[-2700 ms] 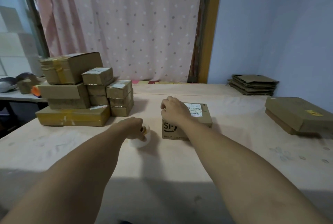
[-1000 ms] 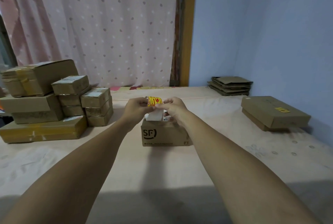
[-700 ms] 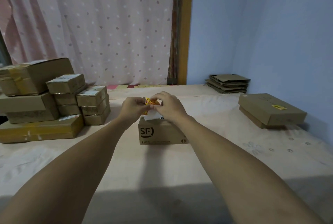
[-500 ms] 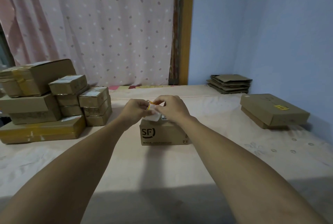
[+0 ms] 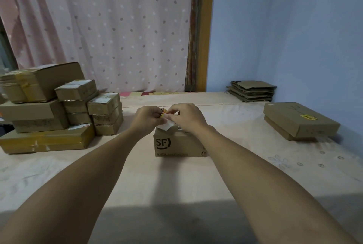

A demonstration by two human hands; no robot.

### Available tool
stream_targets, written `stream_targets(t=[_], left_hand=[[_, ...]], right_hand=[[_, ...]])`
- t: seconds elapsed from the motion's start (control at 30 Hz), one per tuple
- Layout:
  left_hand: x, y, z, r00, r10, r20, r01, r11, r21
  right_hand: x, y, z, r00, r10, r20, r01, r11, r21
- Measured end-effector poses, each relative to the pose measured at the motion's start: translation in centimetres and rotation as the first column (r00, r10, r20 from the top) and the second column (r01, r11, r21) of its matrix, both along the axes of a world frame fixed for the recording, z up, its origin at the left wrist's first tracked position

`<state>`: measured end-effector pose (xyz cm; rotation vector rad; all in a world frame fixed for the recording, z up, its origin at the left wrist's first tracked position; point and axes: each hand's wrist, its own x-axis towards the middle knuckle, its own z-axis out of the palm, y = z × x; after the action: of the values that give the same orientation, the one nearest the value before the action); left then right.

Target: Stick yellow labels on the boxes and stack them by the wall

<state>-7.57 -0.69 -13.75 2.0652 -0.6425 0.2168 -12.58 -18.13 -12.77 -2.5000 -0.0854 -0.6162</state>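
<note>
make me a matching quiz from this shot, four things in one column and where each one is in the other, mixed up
Things
1. SF box
2. flat box with a yellow label
3. pile of flattened cardboard
4. yellow label strip

Places
a. far corner, against the blue wall
b. pinched between left hand and right hand
c. right side of the table, nearer than the corner
d. table centre, below both hands

Pairs: 1-d, 2-c, 3-a, 4-b

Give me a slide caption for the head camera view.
Left hand and right hand pinch a yellow label with white backing above the SF box.
</note>
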Motion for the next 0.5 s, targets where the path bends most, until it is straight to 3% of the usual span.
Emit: stream_targets(t=[0.2,0.5], left_hand=[[0.2,0.6,-0.7,0.995,-0.003,0.096,-0.009,0.993,0.120],[0.3,1.4,-0.7,0.992,0.083,0.095,-0.092,0.991,0.094]], right_hand=[[0.3,0.1,-0.2,0.999,-0.014,-0.042,0.018,0.996,0.083],[0.5,0.3,-0.3,0.999,-0.047,0.001,0.046,0.984,0.170]])
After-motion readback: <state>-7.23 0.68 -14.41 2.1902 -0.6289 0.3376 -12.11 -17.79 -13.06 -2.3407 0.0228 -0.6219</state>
